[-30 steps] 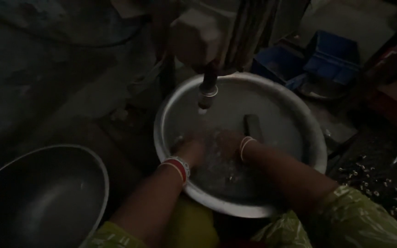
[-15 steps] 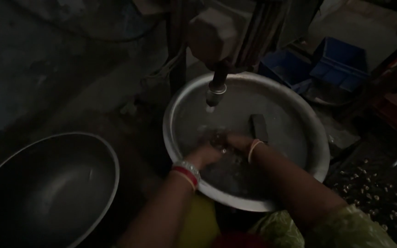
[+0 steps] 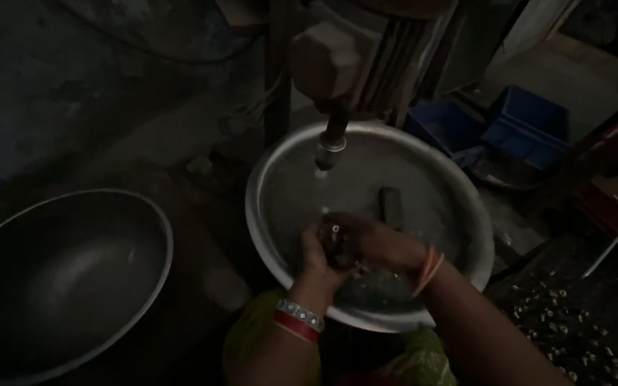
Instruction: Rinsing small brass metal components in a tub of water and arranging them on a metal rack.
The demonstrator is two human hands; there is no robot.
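A small dark clump point(image 3: 337, 246), too dim to identify, is sitting between the two hands, held above the near part of a wide metal basin point(image 3: 280, 179). The left hand point(image 3: 317, 256) is cupping it from the left and the right hand point(image 3: 377, 241) is closing over it from the right, so both are grasping the same clump and neither is nearer; no long axis can be made out. A tap spout point(image 3: 329, 146) is hanging over the far side of the basin, straight beyond the hands, with a thin run of water falling just short of the fingers. A dark rectangular block point(image 3: 391, 206) is lying in the basin just to the far right of the right hand. A second, larger metal bowl point(image 3: 66, 279) is standing well apart on the left. Blue crates point(image 3: 520, 125) are resting at the far right, and small pale pieces point(image 3: 574, 329) are lying scattered on the floor at the near right.
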